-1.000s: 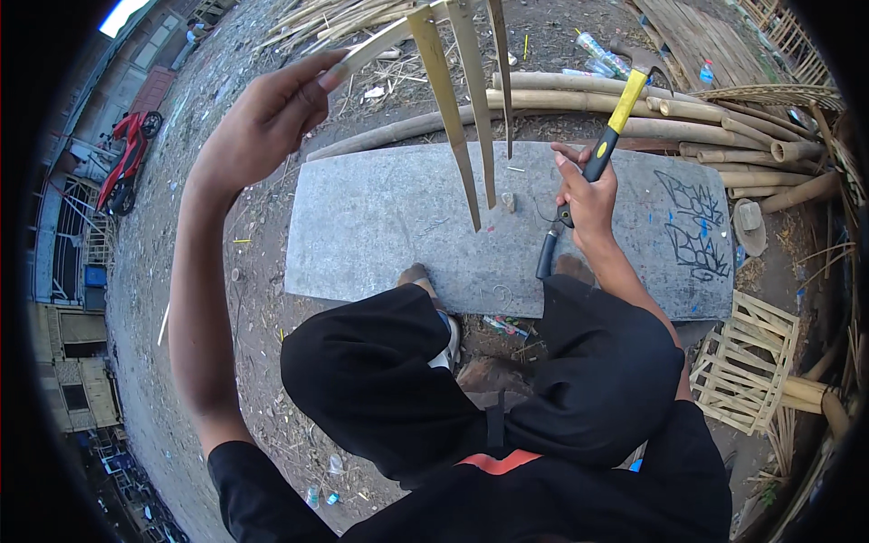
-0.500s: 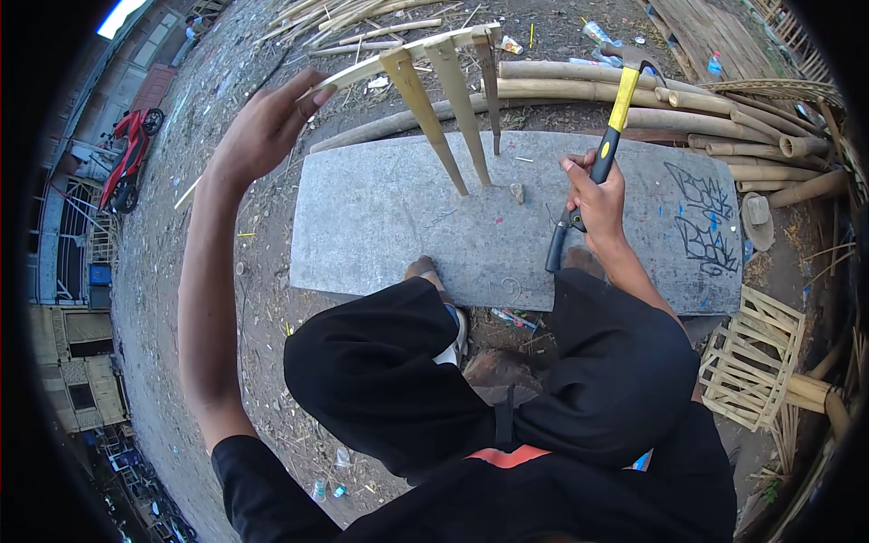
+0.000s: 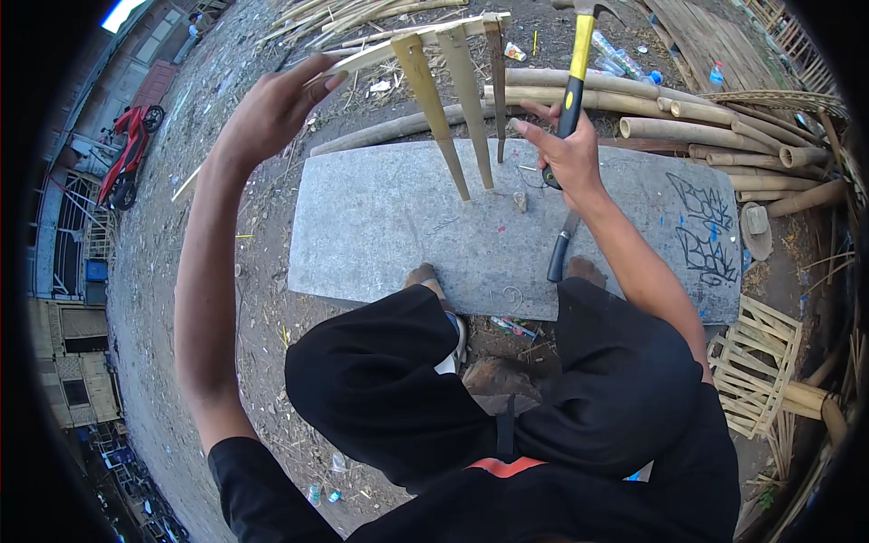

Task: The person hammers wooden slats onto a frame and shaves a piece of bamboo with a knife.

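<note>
My left hand (image 3: 276, 113) grips a long pale bamboo strip (image 3: 367, 59), held up above the far side of a grey slab. Three tapering bamboo slats hang from the strip: a yellowish one (image 3: 427, 100), a paler one (image 3: 467, 100) and a thin dark one (image 3: 498, 86). Their lower tips are over the slab. My right hand (image 3: 572, 158) is closed round the black grip of a claw hammer (image 3: 579, 54) with a yellow shaft, head up. Its index finger points toward the dark slat. Below that hand lies a black-handled bladed tool (image 3: 559, 258), its blade partly hidden by the wrist.
The grey slab (image 3: 362, 226) lies in front of my feet, with a small stone (image 3: 520, 201) on it. Bamboo poles (image 3: 670, 127) are stacked beyond and to the right. A slatted bamboo piece (image 3: 756, 366) lies at right. Far left stands a red motorcycle (image 3: 133, 154).
My right hand has moved up and left with the hammer, nearer the slats, uncovering part of the bladed tool. The left hand and the bamboo strip have shifted slightly right.
</note>
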Available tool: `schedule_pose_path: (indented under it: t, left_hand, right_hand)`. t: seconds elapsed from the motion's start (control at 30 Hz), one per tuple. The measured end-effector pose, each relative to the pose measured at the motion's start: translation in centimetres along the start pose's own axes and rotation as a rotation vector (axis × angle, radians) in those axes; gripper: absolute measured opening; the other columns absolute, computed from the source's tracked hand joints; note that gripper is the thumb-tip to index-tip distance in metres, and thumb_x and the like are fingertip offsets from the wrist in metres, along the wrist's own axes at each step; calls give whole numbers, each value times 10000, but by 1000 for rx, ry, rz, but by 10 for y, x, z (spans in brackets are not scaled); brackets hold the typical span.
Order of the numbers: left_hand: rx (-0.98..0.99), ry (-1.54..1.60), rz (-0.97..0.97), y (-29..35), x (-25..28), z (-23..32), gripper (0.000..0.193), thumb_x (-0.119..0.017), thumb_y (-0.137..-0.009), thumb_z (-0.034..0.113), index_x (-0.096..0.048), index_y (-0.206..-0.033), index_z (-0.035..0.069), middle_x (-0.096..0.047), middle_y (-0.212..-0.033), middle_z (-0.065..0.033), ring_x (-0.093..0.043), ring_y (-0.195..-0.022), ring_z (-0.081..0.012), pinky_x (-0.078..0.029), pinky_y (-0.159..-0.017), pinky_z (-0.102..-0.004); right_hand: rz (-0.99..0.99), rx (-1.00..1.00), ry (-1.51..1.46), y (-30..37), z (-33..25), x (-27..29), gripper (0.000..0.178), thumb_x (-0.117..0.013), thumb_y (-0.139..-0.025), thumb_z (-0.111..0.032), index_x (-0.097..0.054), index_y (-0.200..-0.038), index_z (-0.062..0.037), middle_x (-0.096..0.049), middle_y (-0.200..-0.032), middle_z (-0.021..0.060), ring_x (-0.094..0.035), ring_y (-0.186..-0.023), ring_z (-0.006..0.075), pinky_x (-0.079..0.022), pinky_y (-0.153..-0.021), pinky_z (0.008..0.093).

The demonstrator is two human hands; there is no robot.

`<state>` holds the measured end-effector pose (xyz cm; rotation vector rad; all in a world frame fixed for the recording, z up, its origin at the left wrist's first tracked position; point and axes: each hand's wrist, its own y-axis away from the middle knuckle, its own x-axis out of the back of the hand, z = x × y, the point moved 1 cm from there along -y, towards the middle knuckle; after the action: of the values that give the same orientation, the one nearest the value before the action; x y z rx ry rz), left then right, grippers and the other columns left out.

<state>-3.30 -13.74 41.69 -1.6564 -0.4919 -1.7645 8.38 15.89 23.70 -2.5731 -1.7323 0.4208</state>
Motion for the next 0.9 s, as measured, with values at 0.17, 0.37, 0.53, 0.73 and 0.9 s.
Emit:
schedule_pose_path:
  t: [0.17, 0.37, 0.53, 0.73, 0.9]
  left_hand:
    - [-95, -67, -14, -27, 5, -3, 425, -421, -1029, 383, -572, -1300, 94, -718, -964, -181, -724, -831, -289, -572, -766, -454]
    - [-145, -153, 101, -39, -1, -15, 426, -404, -1028, 397, -578, -1294, 113, -700, -1095, -152, -713, -913, -286, -580, -816, -452]
    - [-125, -96, 83, -45, -4, -22, 484, -453, -1015, 419, -562, -1322, 61, -685, -1117, -201, -682, -1008, -328, -531, -879, -451]
    - [-272, -153, 172, -48, 4, -24, 426, -442, -1020, 390, -602, -1286, 99, -726, -1005, -140, -726, -776, -241, -581, -720, -409]
    - [-250, -159, 209, -40, 10, -22, 437, -470, -1006, 407, -633, -1249, 83, -732, -962, -147, -727, -757, -259, -578, -713, -415]
  right_hand:
    - [-194, -9, 44, -39, -20, -21, 495, -869, -736, -220, -438, -948, -100, -675, -1027, 111, -538, -567, 52, -464, -469, 197]
    - [-274, -95, 102, -65, -5, -21, 554, -894, -703, -271, -421, -934, -98, -701, -978, 104, -606, -653, 67, -486, -483, 202]
    - [-261, -70, 239, -61, 8, -29, 504, -901, -692, -298, -526, -928, -59, -674, -865, 51, -579, -591, 72, -458, -452, 213]
    - [-247, -117, 199, -59, -6, -33, 454, -887, -707, -338, -592, -874, -36, -572, -693, -14, -530, -512, 73, -420, -413, 217]
    - [-267, -202, 289, -49, -9, -39, 471, -873, -709, -423, -632, -794, -28, -527, -600, -22, -488, -456, 72, -410, -410, 233]
